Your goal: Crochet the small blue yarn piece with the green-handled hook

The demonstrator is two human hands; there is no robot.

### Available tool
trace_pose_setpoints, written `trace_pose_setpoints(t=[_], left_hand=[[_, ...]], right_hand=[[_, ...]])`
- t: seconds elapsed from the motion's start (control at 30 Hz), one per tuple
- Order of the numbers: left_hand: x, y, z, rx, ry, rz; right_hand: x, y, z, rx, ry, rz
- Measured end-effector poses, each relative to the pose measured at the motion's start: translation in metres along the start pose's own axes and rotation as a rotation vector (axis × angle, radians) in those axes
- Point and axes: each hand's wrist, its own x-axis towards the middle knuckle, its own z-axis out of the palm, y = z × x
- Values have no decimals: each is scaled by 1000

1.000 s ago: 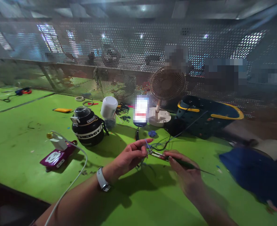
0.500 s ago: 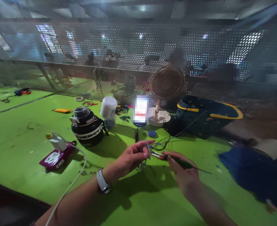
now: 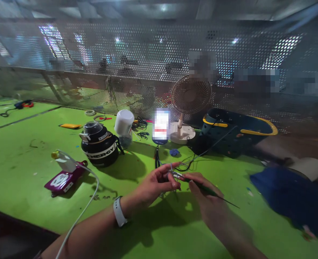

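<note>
My right hand [image 3: 202,189] is closed on a thin tool with a green handle [image 3: 209,190], its dark tip pointing down to the right and its pale end towards my other hand. My left hand [image 3: 157,181], with a white watch band on the wrist, pinches a thin light-blue yarn [image 3: 171,167], part of which loops over the forefinger. Where the yarn meets the tool, between the two hands, the details are too small to make out. A strand of yarn runs from there up to the right, towards the dark basket.
A black bottle [image 3: 101,149] and purple power strip [image 3: 64,180] stand left. Behind are a white-lidded jar [image 3: 124,124], lit phone [image 3: 161,126], blue yarn piece [image 3: 174,152] and fan [image 3: 190,95]. At right are the basket [image 3: 226,138] and dark blue cloth [image 3: 285,198].
My left hand has turned slightly and shifted a little right, its thumb lower. The tool in my right hand tilts more steeply, its dark tip lower.
</note>
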Motion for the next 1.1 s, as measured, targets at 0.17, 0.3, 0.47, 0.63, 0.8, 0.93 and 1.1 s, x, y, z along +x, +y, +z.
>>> trace_pose_setpoints(t=[0.17,0.3,0.47,0.63,0.8,0.93,1.1], left_hand=[[1,1,-1,36,-2,22],[0,5,-1,80,30,49],[-2,7,-1,112,83,97],[-2,2,-5,194,130,162],[-2,1,-4,313,153,158],[-4,5,-2,613,168,293],[-4,3,-3,419,149,230]], right_hand=[[3,1,-3,-27,-20,8],[1,11,-4,32,-9,119],[0,10,-4,66,-43,149],[-2,17,-3,150,56,158],[-2,11,-2,120,126,165],[0,1,-2,-3,114,176],[-2,9,-3,153,52,196]])
